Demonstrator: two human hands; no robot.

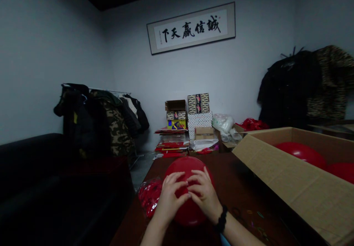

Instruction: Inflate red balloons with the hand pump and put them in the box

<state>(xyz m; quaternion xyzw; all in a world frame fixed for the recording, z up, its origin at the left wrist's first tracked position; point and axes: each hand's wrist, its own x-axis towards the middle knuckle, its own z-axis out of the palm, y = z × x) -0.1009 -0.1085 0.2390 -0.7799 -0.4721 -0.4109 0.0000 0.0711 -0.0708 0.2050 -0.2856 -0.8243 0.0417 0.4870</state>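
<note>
clear plastic bag of red pieces (149, 198) lies on the dark wooden table (238, 190), left of the hands. left hand (168, 196) and right hand (203, 196), fingers curled and meeting, grip the round red inflated balloon (188, 167) beneath them. open cardboard box (293, 176), far right.
</note>
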